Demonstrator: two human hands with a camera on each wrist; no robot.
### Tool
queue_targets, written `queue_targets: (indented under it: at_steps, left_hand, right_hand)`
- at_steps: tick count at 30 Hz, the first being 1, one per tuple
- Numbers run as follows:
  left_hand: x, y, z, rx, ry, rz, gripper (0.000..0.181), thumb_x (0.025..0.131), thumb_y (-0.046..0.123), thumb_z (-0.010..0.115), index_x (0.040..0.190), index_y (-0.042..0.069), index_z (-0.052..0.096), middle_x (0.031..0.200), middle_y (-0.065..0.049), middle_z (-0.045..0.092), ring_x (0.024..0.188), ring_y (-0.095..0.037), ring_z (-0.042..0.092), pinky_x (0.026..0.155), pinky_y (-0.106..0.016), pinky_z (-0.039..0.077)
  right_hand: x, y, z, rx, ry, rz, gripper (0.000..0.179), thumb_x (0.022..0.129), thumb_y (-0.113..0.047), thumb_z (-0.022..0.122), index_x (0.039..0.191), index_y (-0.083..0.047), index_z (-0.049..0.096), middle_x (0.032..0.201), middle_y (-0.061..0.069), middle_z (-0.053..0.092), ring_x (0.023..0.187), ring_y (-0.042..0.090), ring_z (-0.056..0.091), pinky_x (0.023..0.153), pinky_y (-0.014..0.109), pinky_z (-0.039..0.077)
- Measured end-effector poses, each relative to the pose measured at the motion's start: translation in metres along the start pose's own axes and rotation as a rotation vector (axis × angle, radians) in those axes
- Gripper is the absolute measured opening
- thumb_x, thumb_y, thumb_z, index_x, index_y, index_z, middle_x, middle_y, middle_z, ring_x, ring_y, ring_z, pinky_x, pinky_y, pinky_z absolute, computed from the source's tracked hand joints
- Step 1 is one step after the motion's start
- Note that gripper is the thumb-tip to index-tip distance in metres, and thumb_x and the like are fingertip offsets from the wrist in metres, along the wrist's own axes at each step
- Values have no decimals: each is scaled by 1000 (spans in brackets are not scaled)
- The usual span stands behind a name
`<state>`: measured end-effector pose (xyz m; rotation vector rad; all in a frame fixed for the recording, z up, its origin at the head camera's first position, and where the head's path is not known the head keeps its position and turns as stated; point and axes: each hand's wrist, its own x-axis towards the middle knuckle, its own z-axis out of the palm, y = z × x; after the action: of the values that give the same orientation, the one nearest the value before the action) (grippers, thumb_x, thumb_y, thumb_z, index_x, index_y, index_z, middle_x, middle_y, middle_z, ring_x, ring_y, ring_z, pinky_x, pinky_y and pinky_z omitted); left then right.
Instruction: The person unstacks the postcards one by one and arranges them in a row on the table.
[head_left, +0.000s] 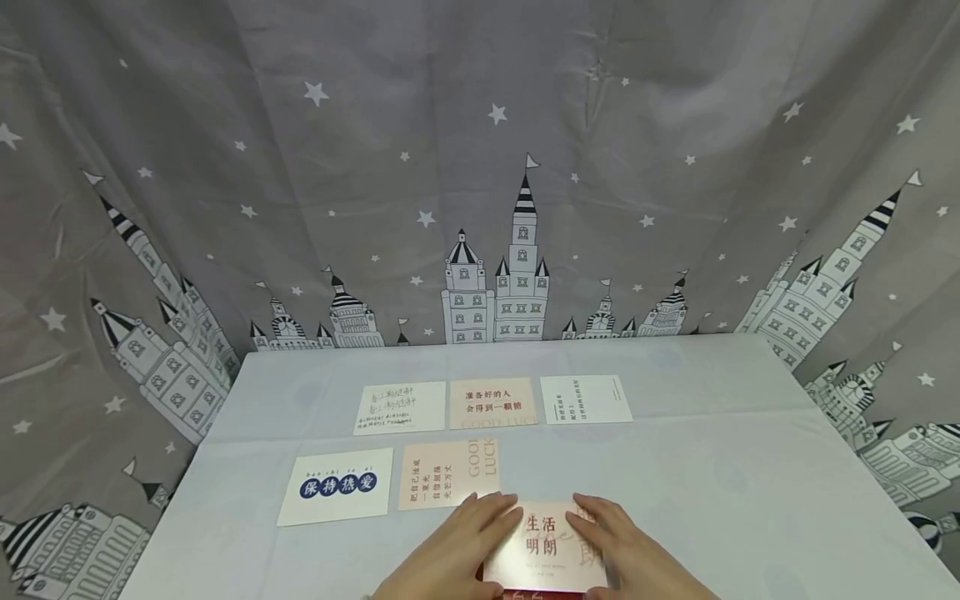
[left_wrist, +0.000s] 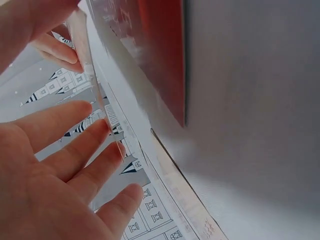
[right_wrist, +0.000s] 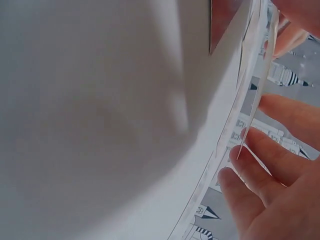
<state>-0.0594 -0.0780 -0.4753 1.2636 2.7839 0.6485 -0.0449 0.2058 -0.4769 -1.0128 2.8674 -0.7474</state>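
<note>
A cream card with red characters (head_left: 545,550) is held by both hands at the near middle of the table. My left hand (head_left: 453,552) grips its left edge, fingertips on the upper side and thumb at the lower corner. On the opposite edge, my right hand (head_left: 633,554) holds it the same way. Both wrist views show the card nearly edge-on against the fingertips, raised over the table. Below it lies a red card or packet (left_wrist: 167,60), mostly hidden by the cream card in the head view.
On the white table (head_left: 712,483), a back row has a handwritten card (head_left: 400,408), a peach card (head_left: 492,403) and a white card (head_left: 587,399). Nearer lie a blue-lettered card (head_left: 336,487) and a pink card (head_left: 448,473). A grey castle-print curtain (head_left: 390,208) hangs behind.
</note>
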Motion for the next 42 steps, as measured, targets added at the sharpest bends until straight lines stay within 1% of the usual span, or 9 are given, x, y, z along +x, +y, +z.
queue_targets:
  at_steps: [7, 10, 16, 19, 22, 25, 26, 30, 42]
  left_hand:
    - [13, -5, 0, 80, 22, 49, 81, 71, 34, 79, 139, 3, 47, 144, -10, 42, 131, -26, 40, 109, -46, 31]
    - [19, -8, 0, 107, 22, 54, 81, 71, 35, 80, 138, 3, 48, 143, -11, 43, 130, -27, 41, 108, -46, 32]
    - [27, -13, 1, 113, 5, 43, 79, 72, 36, 79, 137, 2, 49, 143, -13, 43, 131, -28, 39, 108, -46, 32]
    - [33, -17, 3, 117, 17, 53, 81, 71, 37, 80, 137, 1, 49, 143, -15, 43, 131, -29, 40, 108, -47, 32]
    - [39, -19, 2, 116, 2, 39, 81, 71, 36, 80, 137, 1, 49, 144, -14, 42, 131, -29, 39, 109, -47, 31]
    - [44, -21, 2, 113, -21, 11, 81, 72, 37, 80, 138, 2, 48, 145, -13, 41, 133, -29, 38, 110, -46, 29]
    - [46, -19, -1, 104, -43, -11, 80, 73, 35, 80, 139, 2, 48, 146, -13, 41, 134, -28, 37, 111, -47, 27]
    - [54, -19, -1, 92, -67, -44, 79, 74, 34, 78, 140, 4, 47, 147, -11, 39, 136, -28, 34, 112, -46, 25]
    - [73, -27, 1, 100, -94, -80, 79, 75, 33, 78, 141, 4, 46, 148, -11, 38, 137, -27, 33, 113, -46, 22]
  right_hand:
    - [3, 5, -7, -4, -76, 76, 79, 72, -34, 79, 140, -6, 48, 147, 9, 35, 128, 29, 41, 95, 41, 47]
    - [5, 8, -9, -7, -66, 71, 78, 72, -28, 80, 139, -7, 49, 147, 9, 36, 128, 27, 41, 96, 41, 47]
    - [12, 15, -12, -48, -31, 22, 76, 71, -26, 82, 136, -2, 51, 144, 13, 39, 127, 30, 41, 95, 43, 48]
    - [15, 18, -13, -44, -48, 43, 76, 72, -27, 81, 137, -2, 51, 145, 13, 38, 130, 31, 39, 96, 45, 46]
    - [18, 22, -15, -32, -70, 77, 76, 73, -27, 81, 137, -2, 50, 146, 13, 37, 132, 32, 37, 98, 48, 45]
    - [22, 27, -16, -15, -89, 107, 75, 73, -25, 81, 138, -2, 50, 147, 14, 37, 133, 34, 35, 99, 50, 43]
    - [23, 28, -16, -10, -93, 114, 75, 74, -25, 80, 138, -2, 49, 147, 14, 36, 133, 34, 35, 99, 50, 42]
    - [27, 34, -18, -6, -105, 134, 75, 74, -24, 80, 139, -2, 49, 148, 14, 36, 135, 35, 33, 101, 51, 40]
    - [38, 50, -25, 4, -90, 102, 74, 73, -18, 79, 138, 1, 48, 146, 17, 37, 135, 40, 32, 104, 55, 35]
